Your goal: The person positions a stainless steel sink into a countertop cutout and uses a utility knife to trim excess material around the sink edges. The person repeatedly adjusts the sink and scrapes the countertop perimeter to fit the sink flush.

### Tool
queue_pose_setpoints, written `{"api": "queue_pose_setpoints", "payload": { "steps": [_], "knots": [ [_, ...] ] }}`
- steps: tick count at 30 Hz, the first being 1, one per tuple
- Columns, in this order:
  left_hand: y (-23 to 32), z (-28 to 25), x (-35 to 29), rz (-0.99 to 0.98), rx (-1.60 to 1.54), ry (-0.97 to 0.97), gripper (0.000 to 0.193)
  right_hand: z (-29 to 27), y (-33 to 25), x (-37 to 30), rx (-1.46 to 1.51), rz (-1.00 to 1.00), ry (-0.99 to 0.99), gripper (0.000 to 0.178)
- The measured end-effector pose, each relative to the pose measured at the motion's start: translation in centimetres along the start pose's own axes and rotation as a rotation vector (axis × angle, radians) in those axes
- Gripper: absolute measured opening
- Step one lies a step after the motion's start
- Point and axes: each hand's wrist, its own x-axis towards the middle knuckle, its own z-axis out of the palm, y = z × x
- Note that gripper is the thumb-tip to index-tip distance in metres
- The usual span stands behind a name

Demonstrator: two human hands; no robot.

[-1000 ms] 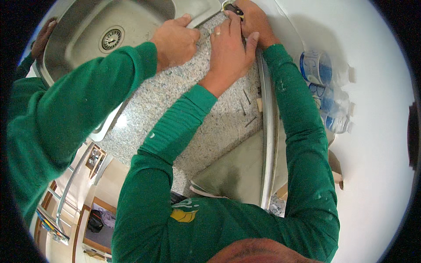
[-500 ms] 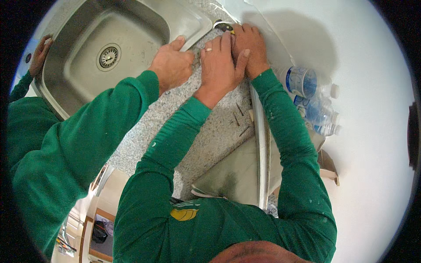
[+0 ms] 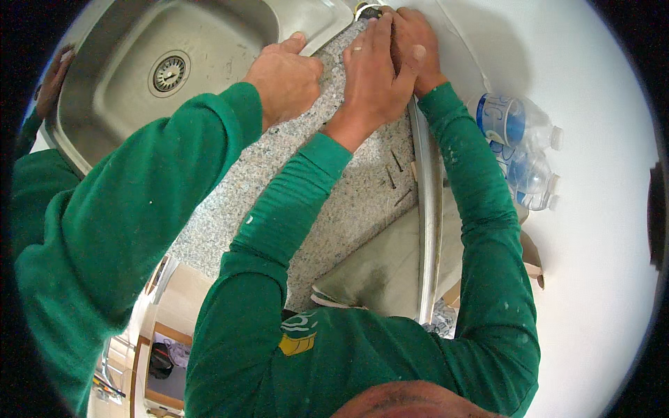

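Observation:
My left hand, with a ring, and my right hand press together at the worktop corner by the wall. Their fingers close around something that they mostly hide. A small black and yellow thing shows at the fingertips. From beneath my hands a long metal strip runs back toward my chest. To my left, a co-worker's hand grips the near right rim of the steel sink. Another hand of the co-worker is at the sink's far left side.
Several dark screws or nails lie on the speckled worktop, left of the strip. Plastic bottles stand or lie against the white wall on the right. A stained pale sheet is near my chest.
The whole view has shifted, so the sink, bottles and hands appear higher and further right. My hands stay pressed together at the same corner. The co-worker's hand still grips the sink rim.

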Motion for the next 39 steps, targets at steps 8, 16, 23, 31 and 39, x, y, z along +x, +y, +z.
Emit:
{"api": "queue_pose_setpoints", "payload": {
  "steps": [8,16,23,31,39],
  "knots": [
    [0.5,-0.9,0.7,-0.091,-0.109,-0.065,0.086,0.7,1.0,0.4,-0.076,-0.031,0.011,0.022],
    [-0.5,0.6,1.5,-0.010,-0.063,-0.017,0.086,2.6,1.3,0.4,-0.151,0.079,0.004,0.017],
    [-0.3,-0.2,1.2,0.020,0.033,-0.065,0.075,1.2,1.0,0.5,-0.145,-0.040,0.034,0.020],
    [4.9,-11.5,-10.9,0.202,0.260,-0.245,0.043,1.2,1.2,-1.0,-0.148,-0.031,0.072,0.027],
    [1.9,-34.4,-14.1,0.184,1.083,-0.047,0.049,1.5,-0.4,0.9,-0.089,-0.097,0.088,0.021]
  ]
}}
